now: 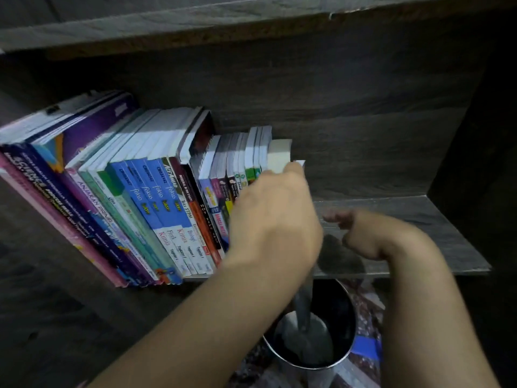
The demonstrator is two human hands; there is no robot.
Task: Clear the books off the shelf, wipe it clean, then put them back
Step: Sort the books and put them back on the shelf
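Note:
A row of books (156, 191) stands on the dark wooden shelf (419, 219), filling its left half and leaning left. My left hand (274, 219) reaches over the right end of the row, and its fingertips curl over the top of the rightmost book (279, 152), the one with cream page edges. My right hand (372, 233) hovers just above the bare right half of the shelf board with its fingers loosely curled, holding nothing. It looks blurred.
Below the shelf's front edge stands a round metal bucket (344, 309) with a grey cloth (303, 331) hanging down into it. The shelf's side wall (461, 163) rises at the right, and another board (251, 29) runs overhead. A patterned mat (366, 345) lies under the bucket.

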